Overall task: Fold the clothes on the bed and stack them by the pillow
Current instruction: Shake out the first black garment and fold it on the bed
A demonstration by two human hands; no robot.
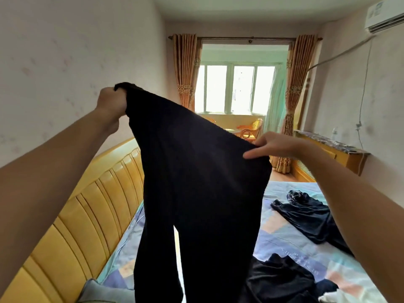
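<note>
A pair of black trousers (196,182) hangs in the air in front of me, waistband up, both legs dangling over the bed. My left hand (111,103) grips one end of the waistband, raised high at the left. My right hand (275,145) pinches the other end, lower and to the right, with the forefinger lying straight along the cloth. On the bed (284,239) lie a dark navy garment (306,217) at the right and a black heap (282,278) at the bottom. A grey pillow (102,291) shows at the bottom left, partly hidden by the trousers.
A yellow padded headboard (83,215) runs along the bed's left side. A white cloth (336,297) peeks out at the bottom right. A wooden cabinet (332,152) stands by the right wall. Curtains (185,71) frame the window, with wicker chairs (251,127) beyond.
</note>
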